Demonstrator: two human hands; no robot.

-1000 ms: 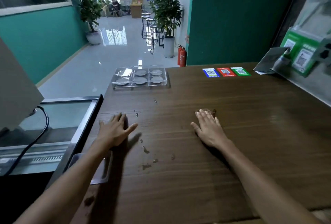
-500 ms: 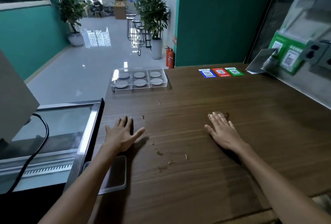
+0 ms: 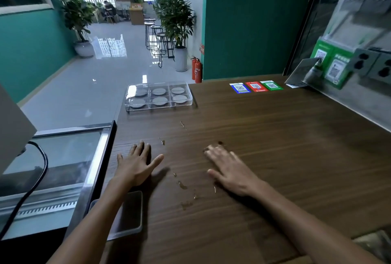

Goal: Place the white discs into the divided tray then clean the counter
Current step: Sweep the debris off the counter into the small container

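Note:
The clear divided tray (image 3: 127,107) stands at the counter's far left edge, and each of its compartments holds a white disc (image 3: 159,91). My left hand (image 3: 136,165) lies flat on the wooden counter (image 3: 275,158) with its fingers spread and nothing in it. To its right, my right hand (image 3: 229,168) is palm down on the wood, blurred, with nothing visible in it. A small dark speck (image 3: 220,142) sits at its fingertips. Wet smears and droplets (image 3: 182,185) lie between the two hands.
A flat clear lid (image 3: 131,211) hangs over the counter's left edge under my left forearm. A glass display case (image 3: 63,158) with a black cable (image 3: 40,170) adjoins the left side. Three QR stickers (image 3: 255,86) lie at the back. A wall with sockets (image 3: 372,67) bounds the right.
My right hand has slid left across the counter toward the wet smears. My left hand has stayed roughly where it was.

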